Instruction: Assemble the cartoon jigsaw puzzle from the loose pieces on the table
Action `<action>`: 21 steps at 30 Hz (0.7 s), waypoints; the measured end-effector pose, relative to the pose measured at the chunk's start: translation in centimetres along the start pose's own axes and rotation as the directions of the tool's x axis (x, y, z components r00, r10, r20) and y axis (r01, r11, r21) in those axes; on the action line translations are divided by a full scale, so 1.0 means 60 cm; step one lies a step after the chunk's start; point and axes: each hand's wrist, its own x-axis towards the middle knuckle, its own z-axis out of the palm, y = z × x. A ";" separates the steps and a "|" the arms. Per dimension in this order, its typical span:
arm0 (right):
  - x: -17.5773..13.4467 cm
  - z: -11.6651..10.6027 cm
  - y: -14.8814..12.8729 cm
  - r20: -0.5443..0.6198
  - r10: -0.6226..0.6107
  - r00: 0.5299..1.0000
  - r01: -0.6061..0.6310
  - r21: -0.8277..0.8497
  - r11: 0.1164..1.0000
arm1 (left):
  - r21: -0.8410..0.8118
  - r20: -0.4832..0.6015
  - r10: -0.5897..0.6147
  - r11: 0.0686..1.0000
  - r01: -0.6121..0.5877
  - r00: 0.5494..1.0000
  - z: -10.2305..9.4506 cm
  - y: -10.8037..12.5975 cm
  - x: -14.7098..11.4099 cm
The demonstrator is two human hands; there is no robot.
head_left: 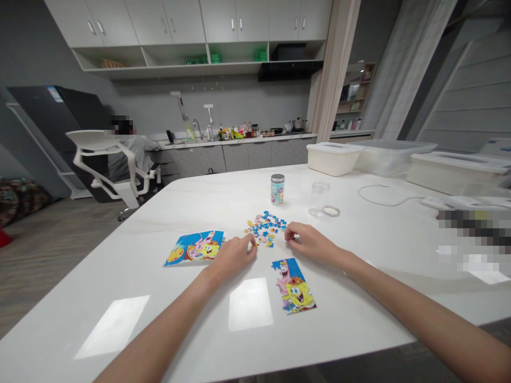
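Observation:
A loose pile of jigsaw pieces (266,222), mostly blue with some yellow and pink, lies on the white table (191,314). At the pile's left edge is my left hand (236,252), its fingers curled and closed, with a small piece close to the fingertips. My right hand (306,240) is at the pile's right edge, fingers bent together; whatever they hold is hidden. Closer to me lies a partly joined jigsaw puzzle (294,287) with a yellow sponge character and a pink one. A printed picture sheet (194,248) rests left of my left hand, partly behind it.
Behind the pile stands a printed can (277,189) with a metallic lid. To its right are a clear jar (318,198), a ring-shaped lid (331,211) and a white cable (383,203). Storage boxes (334,158) line the far right. A person (133,154) sits at the back left.

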 end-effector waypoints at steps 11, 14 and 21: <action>-0.001 0.001 0.004 -0.014 -0.044 0.999 0.044 0.017 0.999 | 0.031 0.011 -0.013 0.999 0.013 1.000 -0.002 0.001 0.002; -0.001 0.004 0.006 -0.036 -0.032 0.999 0.033 0.042 0.999 | 0.017 -0.001 -0.003 1.000 0.003 1.000 -0.003 0.002 0.001; -0.002 0.007 0.006 -0.008 -0.055 0.998 0.056 0.056 0.997 | -0.024 -0.034 0.019 1.000 -0.019 0.999 0.003 -0.002 0.003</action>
